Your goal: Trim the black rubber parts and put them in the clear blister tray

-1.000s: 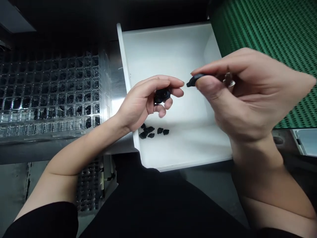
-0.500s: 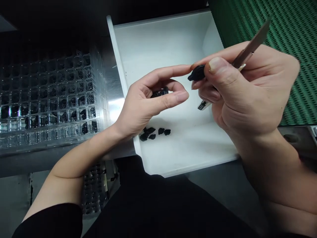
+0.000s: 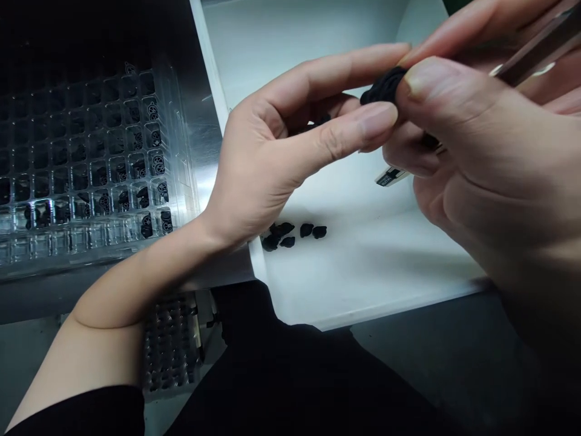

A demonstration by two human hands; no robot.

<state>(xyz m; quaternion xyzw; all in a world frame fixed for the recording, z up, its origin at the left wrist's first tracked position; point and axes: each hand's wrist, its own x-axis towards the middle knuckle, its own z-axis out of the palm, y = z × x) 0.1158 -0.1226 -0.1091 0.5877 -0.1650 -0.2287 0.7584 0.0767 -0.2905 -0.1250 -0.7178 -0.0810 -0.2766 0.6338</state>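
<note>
Above the white tray (image 3: 363,284), both my hands meet at a small black molded part (image 3: 384,88). My right hand (image 3: 494,121) pinches its right side between thumb and index finger. A slim knife with a metal blade (image 3: 535,51) also lies in that hand, its pale handle end (image 3: 390,176) poking out below the fingers. My left hand (image 3: 276,145) has its thumb and fingertips closed about the part's left side. More black parts (image 3: 320,123) sit inside the curl of the left fingers, mostly hidden. Below, several loose black parts (image 3: 285,235) lie on the tray floor.
To the left stands a clear plastic tray with many square pockets (image 3: 95,163), some holding black parts. It rests on a metal surface (image 3: 204,139). Another pocketed tray (image 3: 170,345) shows lower down, beyond my left forearm. A bit of green surface (image 3: 454,5) shows at the top right.
My hands have come together, and the left thumb and fingers now touch the black part in the right hand. Both hands appear nearer and larger. The camera view has shifted.
</note>
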